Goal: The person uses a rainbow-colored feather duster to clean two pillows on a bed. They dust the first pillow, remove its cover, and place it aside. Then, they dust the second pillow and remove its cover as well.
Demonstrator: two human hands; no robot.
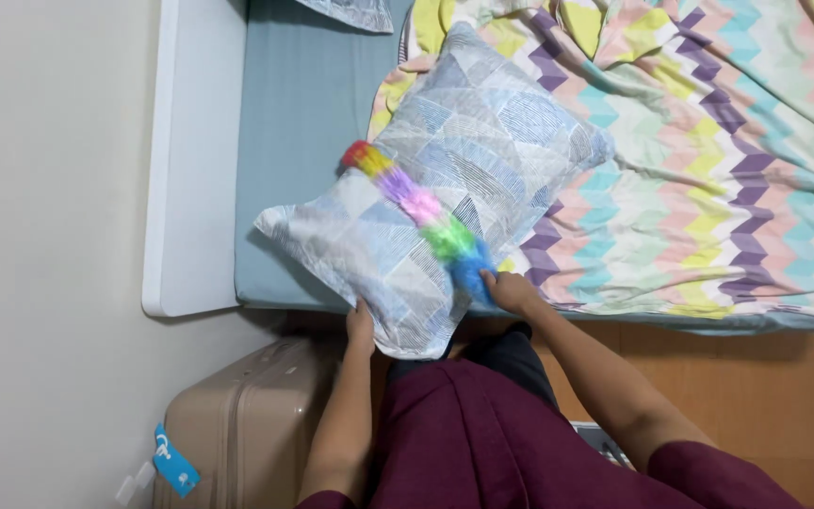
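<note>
A pillow [482,141] in a blue and grey geometric-patterned case lies tilted across the near edge of the bed. My left hand [361,325] grips its near lower edge. A fluffy rainbow-coloured duster [416,203] lies diagonally over the pillow, blurred. My right hand [511,290] is closed on the duster's blue end. My arms reach forward from dark red sleeves.
A zigzag-patterned pastel blanket [708,160] covers the right part of the bed over a blue-grey sheet [299,123]. A white headboard [190,160] stands against the pale wall. A beige suitcase [237,424] with a blue tag stands at lower left. Wooden floor [756,396] shows at right.
</note>
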